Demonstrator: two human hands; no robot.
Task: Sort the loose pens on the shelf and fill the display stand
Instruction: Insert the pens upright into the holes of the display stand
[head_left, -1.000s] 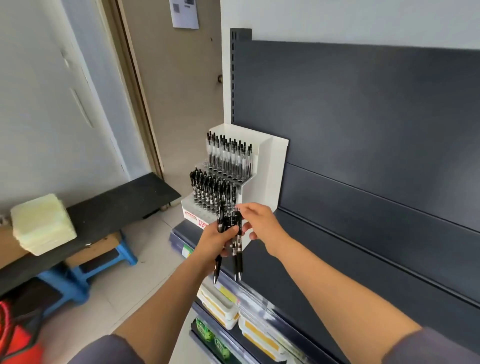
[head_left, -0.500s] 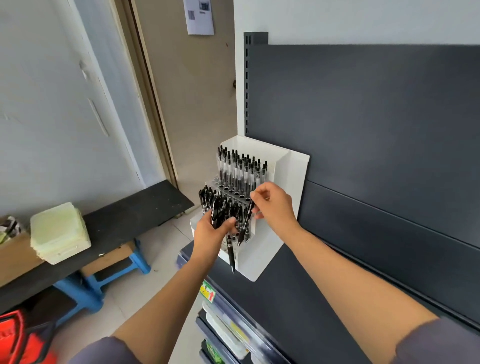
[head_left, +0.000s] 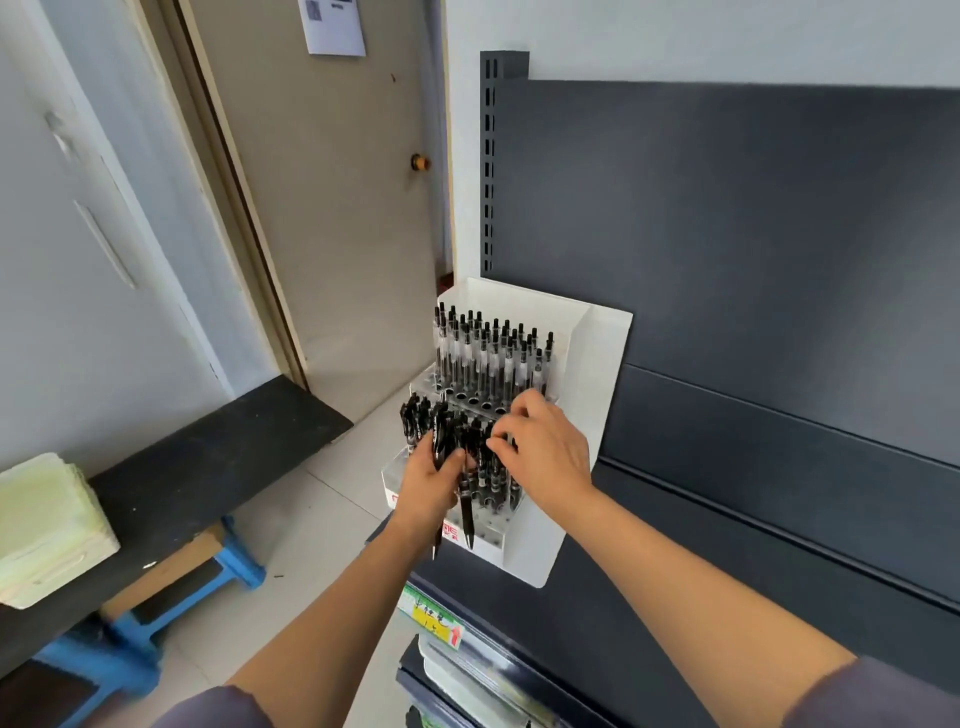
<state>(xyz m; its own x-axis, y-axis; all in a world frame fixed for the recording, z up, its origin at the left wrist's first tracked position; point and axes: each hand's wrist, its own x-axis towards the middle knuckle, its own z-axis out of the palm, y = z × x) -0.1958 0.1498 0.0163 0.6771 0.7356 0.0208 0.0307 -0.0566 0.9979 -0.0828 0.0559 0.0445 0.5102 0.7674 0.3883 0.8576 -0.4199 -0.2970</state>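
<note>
A white tiered display stand (head_left: 597, 395) sits at the left end of the dark shelf (head_left: 649, 597). Its upper tier holds several clear-barrelled pens (head_left: 488, 353); the lower tier holds several black pens (head_left: 415, 421). My left hand (head_left: 431, 488) grips a small bunch of black pens (head_left: 466, 512), their tips hanging down in front of the stand. My right hand (head_left: 545, 452) reaches over the lower tier, thumb and finger pinched on a black pen standing among the others.
A dark back panel (head_left: 753, 234) rises behind the shelf. Price labels (head_left: 434, 618) and lower shelves with packs lie below. To the left stand a black bench (head_left: 208, 467) with a pale box (head_left: 47, 525), blue stools (head_left: 228, 561) and a door (head_left: 332, 208).
Both hands moved up and toward the stand. My right hand dropped from the upper tier's edge onto the lower tier's pens. The view shifted closer to the stand.
</note>
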